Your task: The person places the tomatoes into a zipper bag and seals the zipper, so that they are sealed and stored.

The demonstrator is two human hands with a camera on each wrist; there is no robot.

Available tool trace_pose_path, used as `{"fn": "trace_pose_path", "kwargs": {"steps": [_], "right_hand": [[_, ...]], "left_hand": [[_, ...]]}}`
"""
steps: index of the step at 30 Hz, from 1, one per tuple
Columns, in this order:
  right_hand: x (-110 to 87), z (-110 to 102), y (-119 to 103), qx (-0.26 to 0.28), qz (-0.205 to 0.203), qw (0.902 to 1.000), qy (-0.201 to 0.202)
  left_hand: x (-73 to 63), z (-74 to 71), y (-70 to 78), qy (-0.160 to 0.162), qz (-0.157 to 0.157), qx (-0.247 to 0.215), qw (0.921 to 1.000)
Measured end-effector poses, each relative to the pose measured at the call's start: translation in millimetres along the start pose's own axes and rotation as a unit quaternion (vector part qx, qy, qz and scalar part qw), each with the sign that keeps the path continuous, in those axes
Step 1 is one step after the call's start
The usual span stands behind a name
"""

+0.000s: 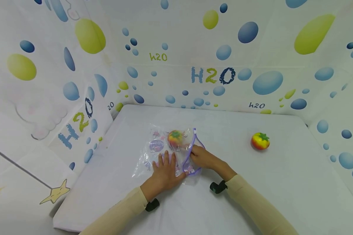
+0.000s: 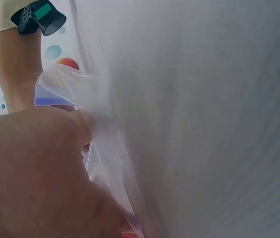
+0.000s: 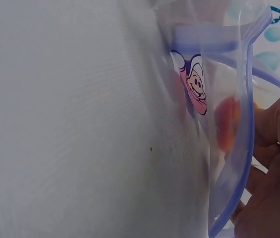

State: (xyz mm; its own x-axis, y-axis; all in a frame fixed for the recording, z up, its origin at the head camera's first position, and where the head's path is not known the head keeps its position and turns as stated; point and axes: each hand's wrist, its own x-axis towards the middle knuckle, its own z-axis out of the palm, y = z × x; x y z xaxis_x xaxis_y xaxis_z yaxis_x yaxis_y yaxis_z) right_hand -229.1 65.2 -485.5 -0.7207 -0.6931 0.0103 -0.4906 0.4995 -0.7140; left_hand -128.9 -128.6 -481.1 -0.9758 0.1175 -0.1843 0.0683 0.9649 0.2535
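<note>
A clear zip bag [image 1: 156, 146] with purple and pink prints lies on the white table, its purple-edged mouth [image 3: 249, 109] gaping to the right. Inside it sits a red-and-yellow toy fruit [image 1: 174, 137] with a green leafy top. My right hand [image 1: 204, 158] reaches through the mouth, thumb and fingers at the near side of this toy fruit [image 3: 225, 121]; the plastic partly veils the fingertips. Fingers spread, my left hand [image 1: 165, 173] rests flat on the bag's front part, its thumb by the lower corner of the mouth.
A second red-and-yellow toy fruit [image 1: 260, 141] lies on the right side of the white-covered table [image 1: 282, 182]. Patterned white sheets [image 1: 176, 78] hang behind the table and at both sides. Dark wrist cameras [image 1: 218, 187] sit under both wrists.
</note>
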Motion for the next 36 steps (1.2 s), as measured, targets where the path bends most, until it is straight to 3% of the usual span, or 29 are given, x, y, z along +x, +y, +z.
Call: {"fn": "trace_pose_path", "kwargs": {"steps": [9, 20, 27, 36], "right_hand": [[-1.5, -8.1, 1.8, -0.013, -0.022, 0.9992, 0.031], [-25.2, -45.2, 11.9, -0.012, -0.01, 0.9971, 0.074], [-47.1, -74.3, 27.1, -0.02, 0.033, 0.9941, 0.101], [-78.0, -110.0, 51.4, -0.037, 0.091, 0.9834, 0.152]], "left_hand": [[1.5, 0.4, -0.8, -0.001, -0.004, -0.009, 1.0], [1.5, 0.8, -3.3, 0.003, -0.011, -0.024, 0.9997], [1.2, 2.9, -3.6, -0.003, -0.008, -0.022, 0.9997], [1.9, 3.7, -1.6, -0.008, -0.003, -0.02, 0.9998]]}}
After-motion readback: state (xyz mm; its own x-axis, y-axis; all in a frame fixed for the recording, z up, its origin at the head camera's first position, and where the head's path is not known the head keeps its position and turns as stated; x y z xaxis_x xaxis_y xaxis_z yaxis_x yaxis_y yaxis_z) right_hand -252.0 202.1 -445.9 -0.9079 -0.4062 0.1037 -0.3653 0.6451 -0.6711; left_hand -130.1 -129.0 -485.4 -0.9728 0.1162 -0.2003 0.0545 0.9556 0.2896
